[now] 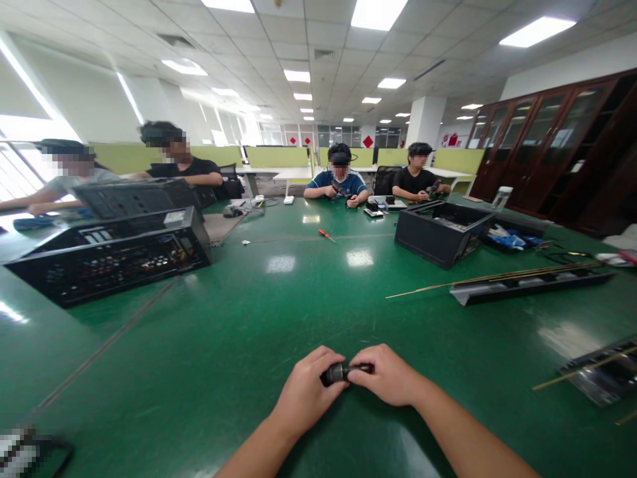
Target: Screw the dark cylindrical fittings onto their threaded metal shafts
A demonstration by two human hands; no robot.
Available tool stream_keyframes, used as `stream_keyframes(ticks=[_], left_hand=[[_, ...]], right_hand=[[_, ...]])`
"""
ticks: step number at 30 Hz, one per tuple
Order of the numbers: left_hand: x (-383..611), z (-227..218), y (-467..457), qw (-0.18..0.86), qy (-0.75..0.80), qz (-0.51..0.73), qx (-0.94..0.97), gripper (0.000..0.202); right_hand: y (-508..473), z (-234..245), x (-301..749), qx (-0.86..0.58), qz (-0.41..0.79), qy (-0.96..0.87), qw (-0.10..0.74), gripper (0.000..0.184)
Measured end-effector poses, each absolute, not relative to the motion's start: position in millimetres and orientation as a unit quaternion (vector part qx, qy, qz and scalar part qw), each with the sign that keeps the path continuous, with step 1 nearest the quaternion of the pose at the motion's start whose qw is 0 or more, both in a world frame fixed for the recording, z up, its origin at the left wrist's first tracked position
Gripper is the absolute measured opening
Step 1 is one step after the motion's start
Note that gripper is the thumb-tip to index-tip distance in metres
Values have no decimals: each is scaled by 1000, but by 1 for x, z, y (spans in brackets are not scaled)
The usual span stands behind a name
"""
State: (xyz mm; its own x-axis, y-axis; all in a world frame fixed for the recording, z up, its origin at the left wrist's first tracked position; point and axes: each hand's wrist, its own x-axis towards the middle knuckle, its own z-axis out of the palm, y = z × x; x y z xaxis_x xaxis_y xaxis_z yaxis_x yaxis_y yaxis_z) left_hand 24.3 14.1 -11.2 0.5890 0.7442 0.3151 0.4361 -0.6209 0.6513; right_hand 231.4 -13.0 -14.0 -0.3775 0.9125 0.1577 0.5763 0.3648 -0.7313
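Note:
A short black cylindrical object (337, 374), with a lighter ring around its middle, lies crosswise between my two hands just above the green table (239, 345). My left hand (309, 385) is closed around its thicker left end. The narrower right end is pinched between the thumb and fingers of my right hand (387, 375). My fingers cover part of it, and its exact kind is not clear.
Black computer cases stand at left (119, 259) and right (438, 232). An orange-handled screwdriver (326, 234) lies mid-table. A metal channel (527, 287) with thin yellowish rods (423, 289) is at right. Several people wearing headgear sit around the far side.

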Motion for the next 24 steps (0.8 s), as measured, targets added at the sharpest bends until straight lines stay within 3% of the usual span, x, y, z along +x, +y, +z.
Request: stream_keyframes(ticks=[24], left_hand=[[24,-10,13,258,355,292,849,27]], right_hand=[[-12,-15,233,-481,301,-777,274,21]])
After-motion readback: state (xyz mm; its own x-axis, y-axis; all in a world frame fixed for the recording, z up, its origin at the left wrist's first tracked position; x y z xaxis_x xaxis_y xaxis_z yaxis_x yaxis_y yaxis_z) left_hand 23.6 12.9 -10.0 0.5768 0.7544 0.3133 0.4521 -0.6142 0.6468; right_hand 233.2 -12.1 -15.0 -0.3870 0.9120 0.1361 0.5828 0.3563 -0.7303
